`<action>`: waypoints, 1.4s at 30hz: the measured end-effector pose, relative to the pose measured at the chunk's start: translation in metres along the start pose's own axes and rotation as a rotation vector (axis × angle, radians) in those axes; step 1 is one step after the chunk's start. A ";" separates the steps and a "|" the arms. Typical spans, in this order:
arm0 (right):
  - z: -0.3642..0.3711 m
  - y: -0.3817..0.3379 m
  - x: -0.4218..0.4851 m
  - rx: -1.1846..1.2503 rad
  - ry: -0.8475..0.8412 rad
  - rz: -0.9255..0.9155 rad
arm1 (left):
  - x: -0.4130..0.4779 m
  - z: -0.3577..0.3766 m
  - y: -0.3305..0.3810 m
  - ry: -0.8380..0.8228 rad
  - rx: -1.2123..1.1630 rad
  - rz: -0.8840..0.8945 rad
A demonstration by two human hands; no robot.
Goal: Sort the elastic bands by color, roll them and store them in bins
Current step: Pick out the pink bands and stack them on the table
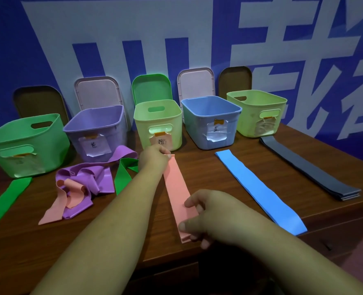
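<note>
A pink elastic band (176,188) lies flat and straight on the wooden table (208,167), folded double. My left hand (153,159) pinches its far end, close to the pale green bin (157,124). My right hand (206,218) grips its near end between thumb and fingers. A blue band (259,190) and a stack of dark grey bands (308,169) lie flat to the right. At the left, purple bands (95,177), another pink band (70,196) and green bands (6,199) lie tangled or loose.
Five open bins stand in a row at the back: a green bin (25,143), a purple bin (95,130), the pale green one, a blue bin (212,122) and a yellow-green bin (257,111). Lids lean on the blue wall behind. The table's edge runs along the near right.
</note>
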State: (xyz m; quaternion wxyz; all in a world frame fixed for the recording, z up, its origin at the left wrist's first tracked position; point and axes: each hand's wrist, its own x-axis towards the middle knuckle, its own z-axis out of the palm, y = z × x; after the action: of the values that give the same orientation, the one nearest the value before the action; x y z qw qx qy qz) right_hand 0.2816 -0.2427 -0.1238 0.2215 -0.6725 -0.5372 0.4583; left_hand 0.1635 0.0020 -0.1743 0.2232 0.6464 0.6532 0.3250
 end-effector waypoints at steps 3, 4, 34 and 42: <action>0.001 -0.004 0.001 -0.022 -0.017 0.018 | 0.001 0.000 0.000 0.004 0.008 -0.006; 0.001 -0.005 0.001 -0.028 -0.020 0.024 | 0.001 0.000 0.000 0.004 0.005 -0.007; -0.003 -0.002 -0.003 -0.078 -0.011 0.022 | -0.003 -0.008 0.002 -0.013 0.050 -0.012; 0.002 0.006 0.001 -0.171 0.029 -0.023 | -0.004 -0.006 0.001 -0.001 0.052 0.006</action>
State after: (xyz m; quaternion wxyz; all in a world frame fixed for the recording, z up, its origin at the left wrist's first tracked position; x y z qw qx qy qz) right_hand 0.2831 -0.2442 -0.1294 0.1764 -0.6894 -0.5787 0.3983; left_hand 0.1602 -0.0025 -0.1698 0.2058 0.6543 0.6592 0.3082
